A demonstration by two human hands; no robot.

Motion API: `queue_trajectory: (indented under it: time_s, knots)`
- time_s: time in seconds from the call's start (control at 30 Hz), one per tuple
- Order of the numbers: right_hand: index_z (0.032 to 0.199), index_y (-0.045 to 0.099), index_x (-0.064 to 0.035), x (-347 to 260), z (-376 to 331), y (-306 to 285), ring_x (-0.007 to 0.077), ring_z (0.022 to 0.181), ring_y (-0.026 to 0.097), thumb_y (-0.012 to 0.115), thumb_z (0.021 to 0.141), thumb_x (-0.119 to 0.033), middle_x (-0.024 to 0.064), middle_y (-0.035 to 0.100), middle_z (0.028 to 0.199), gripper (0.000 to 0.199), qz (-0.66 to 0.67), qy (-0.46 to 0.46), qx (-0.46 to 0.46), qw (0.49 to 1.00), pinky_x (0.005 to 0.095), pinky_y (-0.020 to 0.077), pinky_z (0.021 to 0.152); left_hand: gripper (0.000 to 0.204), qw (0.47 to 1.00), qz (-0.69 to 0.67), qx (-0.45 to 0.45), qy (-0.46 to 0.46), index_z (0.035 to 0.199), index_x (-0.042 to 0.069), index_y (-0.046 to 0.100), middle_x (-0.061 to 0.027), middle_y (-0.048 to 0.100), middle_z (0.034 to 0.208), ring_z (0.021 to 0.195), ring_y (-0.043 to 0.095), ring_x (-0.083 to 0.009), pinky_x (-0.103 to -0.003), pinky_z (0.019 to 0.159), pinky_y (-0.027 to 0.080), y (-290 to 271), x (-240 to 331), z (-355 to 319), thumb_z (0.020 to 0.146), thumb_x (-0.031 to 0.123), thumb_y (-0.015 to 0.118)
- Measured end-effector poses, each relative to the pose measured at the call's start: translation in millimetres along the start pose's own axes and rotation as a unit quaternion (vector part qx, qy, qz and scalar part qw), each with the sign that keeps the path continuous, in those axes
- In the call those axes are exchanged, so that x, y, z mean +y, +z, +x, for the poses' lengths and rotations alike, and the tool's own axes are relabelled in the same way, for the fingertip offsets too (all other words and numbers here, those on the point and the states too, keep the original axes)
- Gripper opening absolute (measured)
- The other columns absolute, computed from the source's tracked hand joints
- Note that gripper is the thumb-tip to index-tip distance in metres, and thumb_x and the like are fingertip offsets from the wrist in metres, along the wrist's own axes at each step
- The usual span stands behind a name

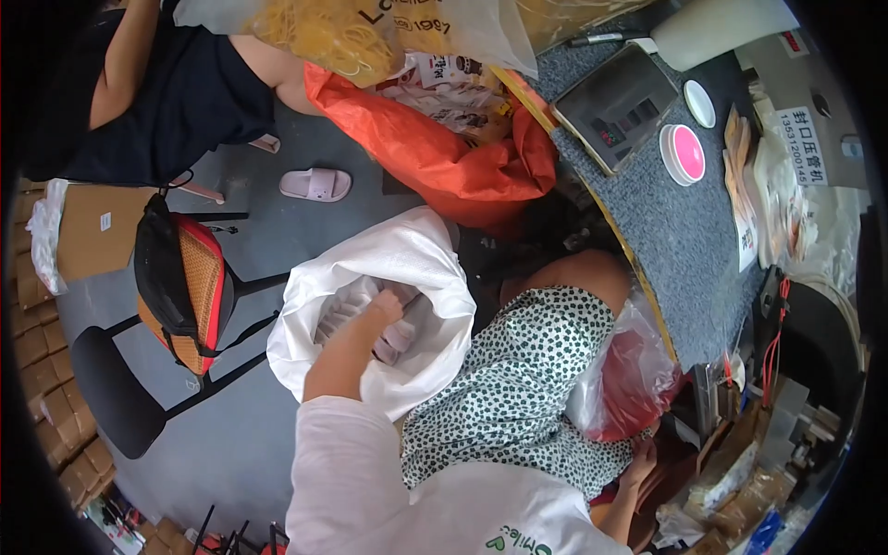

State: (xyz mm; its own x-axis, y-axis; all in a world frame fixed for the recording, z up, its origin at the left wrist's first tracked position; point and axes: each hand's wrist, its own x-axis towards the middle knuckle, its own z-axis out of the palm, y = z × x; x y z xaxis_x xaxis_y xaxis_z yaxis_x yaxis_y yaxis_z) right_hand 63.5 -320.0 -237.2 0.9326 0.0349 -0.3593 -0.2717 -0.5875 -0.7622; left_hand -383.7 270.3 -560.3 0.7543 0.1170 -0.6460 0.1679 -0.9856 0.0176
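My left hand (386, 307) reaches down inside a large white woven sack (421, 245) that stands on the floor with its mouth wide. Its fingers are curled at pale, pinkish-grey wrapped pieces (396, 340); what they grip is partly hidden. More whitish pieces (347, 305) lie beside the hand within the sack. My right hand (638, 462) hangs low at my right side, beside my patterned shorts (527, 370) and close to a clear plastic bag with red contents (629, 379). Its fingers are too small and partly hidden to read.
An orange sack (425, 166) of printed packets stands ahead. Right of it, a grey-topped table (638, 231) carries a tablet (615, 106) and a pink-filled round tub (683, 154). A chair (116, 393) holding a black bag (166, 268) is left. Another person's arm (125, 65) shows top left.
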Motion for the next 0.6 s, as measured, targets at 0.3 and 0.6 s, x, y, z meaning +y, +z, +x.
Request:
queue_trajectory:
  time_s: [0.3,0.6]
  knots:
    - [0.124,0.063,0.0035,-8.0,0.8,12.4,0.0160,0.093,0.068,0.052,0.110,-0.025,0.0095,0.072,0.105,0.034,0.021,-0.064,0.004,0.998,0.0285,0.0536,0.085,0.025,0.936,-0.123,0.321,-0.074,0.103,0.009,0.067,-0.0055,0.071,0.101,0.098,0.065,-0.0225,-0.038,0.091,0.045,-223.2,-30.3,-177.2,0.079,0.015,0.066]
    - [0.144,0.051,0.0009,-208.5,-118.8,134.5,0.0255,0.103,0.070,0.040,0.108,-0.057,0.0170,0.072,0.115,0.069,0.123,0.029,-0.426,0.896,0.0371,0.0573,0.092,0.028,0.879,0.097,0.466,0.024,0.107,0.012,0.069,-0.0014,0.072,0.115,0.086,0.061,-0.0117,-0.030,0.080,0.046,-429.9,56.7,-332.2,0.079,0.013,0.070]
